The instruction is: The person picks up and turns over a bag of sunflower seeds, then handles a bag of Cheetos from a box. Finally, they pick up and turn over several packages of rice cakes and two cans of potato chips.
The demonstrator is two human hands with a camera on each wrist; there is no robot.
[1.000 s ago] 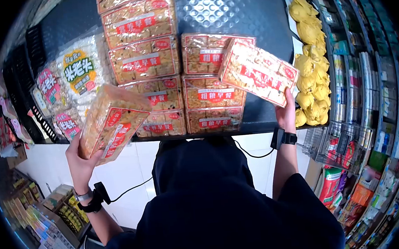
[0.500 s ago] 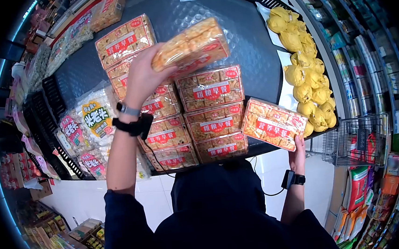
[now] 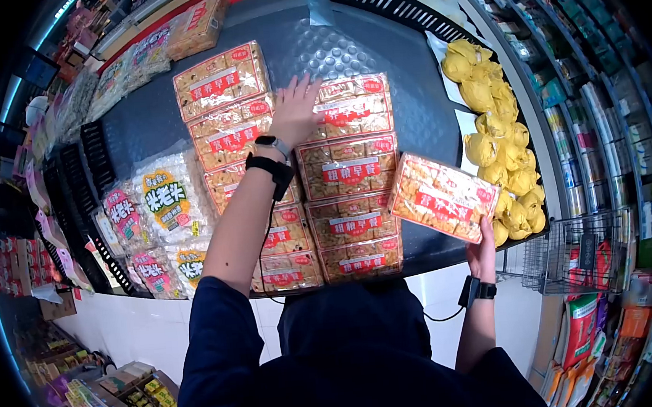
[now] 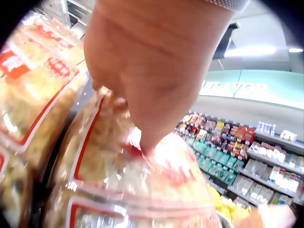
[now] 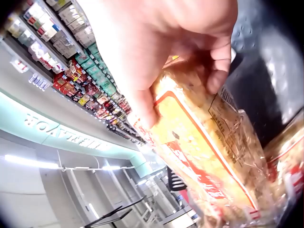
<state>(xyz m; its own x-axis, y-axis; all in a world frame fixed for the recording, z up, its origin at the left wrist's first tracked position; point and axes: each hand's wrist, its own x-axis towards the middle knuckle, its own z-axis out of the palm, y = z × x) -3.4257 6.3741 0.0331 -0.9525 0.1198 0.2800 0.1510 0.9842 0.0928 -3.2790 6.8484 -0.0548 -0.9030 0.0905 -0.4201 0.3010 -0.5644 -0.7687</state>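
The left hand [image 3: 296, 112] was laid over the left edge of a snack pack [image 3: 359, 106], its fingers spread and nothing gripped. Half a second earlier, a pack had been carried up on edge in that hand; by now it appeared to have been set flat at the far end of the right row [image 3: 348, 169], so that row was judged to be one pack longer. In the right hand [image 3: 482, 254] a second pack [image 3: 444, 200] was pinched by its near corner, beside that row. Farther out, the left row [image 3: 218, 80] was flanked by white bags [image 3: 169, 204], and yellow bundles [image 3: 478, 93] were lined along the right side of the surface [image 3: 427, 107]. In the left wrist view, the thumb was seen touching the label, a contact barely made out from the head. In the right wrist view, a barcode [image 5: 229, 98] was shown on the held pack's narrow side, which was not seen from above.
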